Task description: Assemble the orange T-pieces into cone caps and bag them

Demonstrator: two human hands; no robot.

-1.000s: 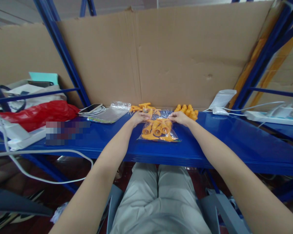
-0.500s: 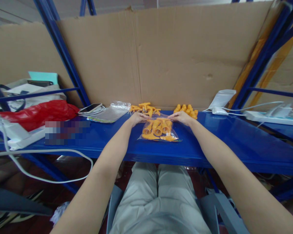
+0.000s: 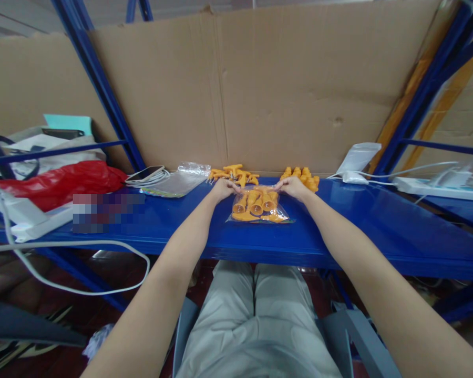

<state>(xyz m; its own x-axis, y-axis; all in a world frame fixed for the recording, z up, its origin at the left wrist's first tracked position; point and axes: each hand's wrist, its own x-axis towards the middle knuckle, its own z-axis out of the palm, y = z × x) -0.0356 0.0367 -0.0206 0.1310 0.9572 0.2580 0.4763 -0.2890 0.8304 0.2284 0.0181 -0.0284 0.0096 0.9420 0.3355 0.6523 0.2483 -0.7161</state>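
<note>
A clear plastic bag [image 3: 256,214] lies on the blue table, filled with orange plastic parts, some cone-shaped [image 3: 256,207] and some curved like handles. My left hand [image 3: 223,190] pinches the bag's far left corner. At the far right corner, my right hand [image 3: 291,187] grips the bag's edge between thumb and fingers. Behind my left hand sits a pile of orange T-shaped handles [image 3: 236,172] with small chains. Just beyond my right hand is a cluster of orange cone-shaped pieces [image 3: 299,176], partly hidden by the hand.
A flat clear bag [image 3: 173,184] and a phone with a white cable [image 3: 147,175] lie to the left, near a red plastic bag [image 3: 67,181] and a power strip [image 3: 43,223]. A white device [image 3: 357,176] stands back right. Cardboard [image 3: 279,89] walls the blue table's [image 3: 378,226] rear.
The bag's far edge has been drawn slightly taut and tipped over the orange parts, which have shifted a little. Both hands stay at its corners, moved slightly to the right.
</note>
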